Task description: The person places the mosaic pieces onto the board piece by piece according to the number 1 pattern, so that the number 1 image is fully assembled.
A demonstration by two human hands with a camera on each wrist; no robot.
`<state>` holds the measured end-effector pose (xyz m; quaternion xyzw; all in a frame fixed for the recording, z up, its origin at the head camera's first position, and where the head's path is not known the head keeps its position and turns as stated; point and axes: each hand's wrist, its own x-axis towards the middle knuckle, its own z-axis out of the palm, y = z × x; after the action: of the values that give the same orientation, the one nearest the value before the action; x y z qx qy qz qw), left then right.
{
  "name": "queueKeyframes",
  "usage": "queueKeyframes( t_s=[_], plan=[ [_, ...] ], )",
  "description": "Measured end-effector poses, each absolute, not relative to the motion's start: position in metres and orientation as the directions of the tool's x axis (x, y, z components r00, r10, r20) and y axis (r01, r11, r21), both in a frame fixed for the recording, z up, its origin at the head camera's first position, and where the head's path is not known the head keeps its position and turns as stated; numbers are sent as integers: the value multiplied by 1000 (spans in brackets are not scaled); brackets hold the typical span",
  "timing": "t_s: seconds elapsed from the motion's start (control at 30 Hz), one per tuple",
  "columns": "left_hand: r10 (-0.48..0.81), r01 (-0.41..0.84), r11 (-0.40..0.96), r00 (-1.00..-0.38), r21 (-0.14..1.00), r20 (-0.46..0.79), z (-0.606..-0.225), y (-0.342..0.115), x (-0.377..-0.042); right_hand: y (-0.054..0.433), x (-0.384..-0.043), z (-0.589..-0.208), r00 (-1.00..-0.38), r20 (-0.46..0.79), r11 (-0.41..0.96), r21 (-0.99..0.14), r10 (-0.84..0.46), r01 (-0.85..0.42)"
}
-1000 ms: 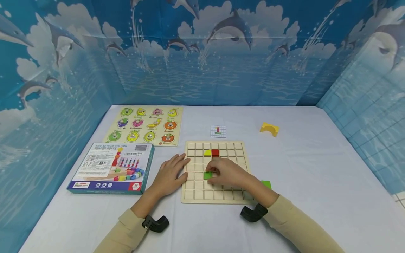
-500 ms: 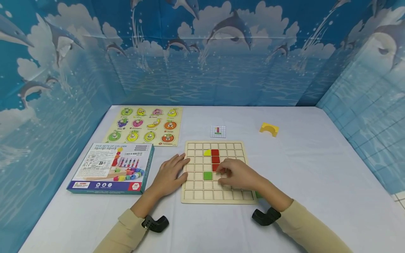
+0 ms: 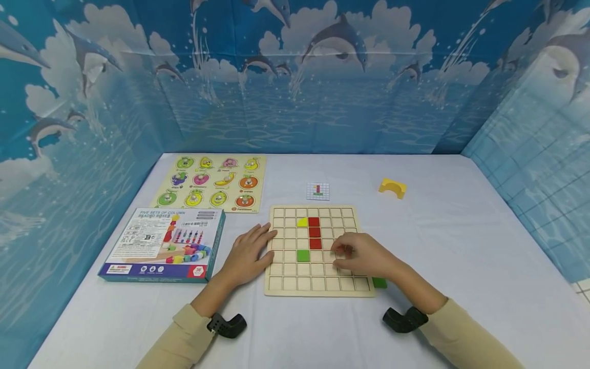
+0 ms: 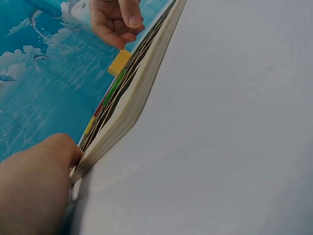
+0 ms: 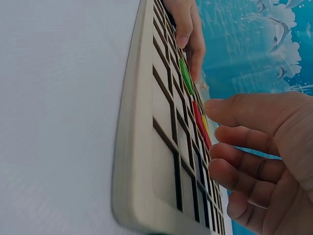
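Observation:
A wooden grid board (image 3: 288, 284) lies flat on the table. My left hand (image 3: 246, 256) rests along its left edge with fingers spread, the fingertips on the rim. Over the right half of the grid hovers my right hand (image 3: 364, 254), fingers loosely curled and nothing between them, as the right wrist view also shows. In the grid, three red squares (image 3: 315, 232) form a column, with a small yellow piece (image 3: 302, 222) left of the top one. A green square (image 3: 303, 255) sits one row below the reds, one column left. Another green piece (image 3: 380, 282) lies beside the board's lower right corner, under the right wrist.
Behind the board lies a small pattern card (image 3: 318, 191). A yellow arch block (image 3: 393, 188) stands at the back right. To the left are a boxed bead set (image 3: 156, 251) and a fruit puzzle board (image 3: 212, 180). A dolphin-print curtain (image 3: 295, 113) surrounds the table.
My right hand has drawn back to the right from the green square, uncovering the lower two red squares. The left hand has stayed in place.

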<state>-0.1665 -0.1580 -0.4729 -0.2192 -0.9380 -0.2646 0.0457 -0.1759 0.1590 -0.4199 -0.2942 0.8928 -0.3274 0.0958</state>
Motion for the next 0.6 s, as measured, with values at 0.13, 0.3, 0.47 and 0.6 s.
queueKeyframes(
  t_s=[0.13, 0.3, 0.47, 0.6],
  plan=[
    [386, 430, 769, -902, 474, 193, -473, -158, -167, 169, -172, -421, -814, 23, 616, -642, -580, -457],
    [384, 425, 774, -905, 470, 185, -473, -158, -168, 182, -169, -421, -823, 34, 613, -650, -566, -449],
    [382, 423, 774, -905, 471, 184, -473, -158, -167, 194, -167, -422, -830, 47, 613, -651, -556, -448],
    [381, 424, 774, -905, 470, 188, -473, -158, -167, 203, -165, -421, -842, 59, 615, -656, -536, -437]
  ],
)
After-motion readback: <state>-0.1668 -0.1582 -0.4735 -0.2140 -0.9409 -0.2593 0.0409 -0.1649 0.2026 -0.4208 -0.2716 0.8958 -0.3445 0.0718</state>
